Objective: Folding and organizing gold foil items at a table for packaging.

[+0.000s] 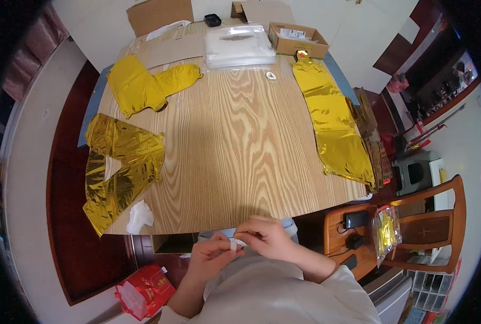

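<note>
Close to my body, just off the table's front edge, my two hands meet. In my left hand [212, 252] a small white piece [234, 245], perhaps paper or tape, shows between thumb and fingers. My right hand [264, 236] pinches at the same white piece from the other side; its fingertips partly cover it. Flat gold foil balloons lie around the table: a foil balloon [124, 167] at near left, another gold balloon [135, 86] behind it, and a long gold balloon [326, 113] along the right edge. A crumpled white tissue [140, 216] lies at the front left corner.
The wooden table [224, 146] carries a stack of clear plastic bags [237, 46], a small white ring-shaped item [271, 76] and a cardboard box [298, 40] at its far side. A wooden chair [429, 229] at right holds a bag of gold foil [387, 232]. A red bag [151, 291] stands at lower left.
</note>
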### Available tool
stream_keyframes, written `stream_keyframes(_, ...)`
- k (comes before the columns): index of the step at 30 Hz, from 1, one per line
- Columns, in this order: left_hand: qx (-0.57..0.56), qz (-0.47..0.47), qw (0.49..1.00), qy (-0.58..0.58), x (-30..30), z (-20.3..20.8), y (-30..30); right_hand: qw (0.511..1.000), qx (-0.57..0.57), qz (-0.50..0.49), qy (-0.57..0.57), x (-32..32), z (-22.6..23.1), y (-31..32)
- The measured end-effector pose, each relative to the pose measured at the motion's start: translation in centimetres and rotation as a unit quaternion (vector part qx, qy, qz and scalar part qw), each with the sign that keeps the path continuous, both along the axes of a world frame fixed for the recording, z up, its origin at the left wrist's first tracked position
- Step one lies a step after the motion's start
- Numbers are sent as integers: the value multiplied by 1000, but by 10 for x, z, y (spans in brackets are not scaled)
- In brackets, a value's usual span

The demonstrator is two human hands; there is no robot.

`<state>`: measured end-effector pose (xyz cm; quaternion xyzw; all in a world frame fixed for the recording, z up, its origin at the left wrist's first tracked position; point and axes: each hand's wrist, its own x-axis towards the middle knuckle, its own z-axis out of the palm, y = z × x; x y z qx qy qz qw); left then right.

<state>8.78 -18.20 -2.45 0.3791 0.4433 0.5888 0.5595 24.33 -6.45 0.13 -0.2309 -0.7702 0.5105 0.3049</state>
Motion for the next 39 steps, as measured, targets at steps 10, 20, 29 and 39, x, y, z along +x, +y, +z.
stream_keyframes(10,33,113,990,-81,6,-11,4,999,-20,-30,-30,0,-1,-20)
stream_keyframes(20,39,27,999,-19,1,-10,-1,996,39,43,71,5,5,-6)
stream_keyframes(29,62,-45,994,-76,0,-4,4,969,-223,100,31,13,-3,-2)
stream_keyframes(39,4,-25,997,-70,6,1,7,994,-29,106,-21,10,20,7)
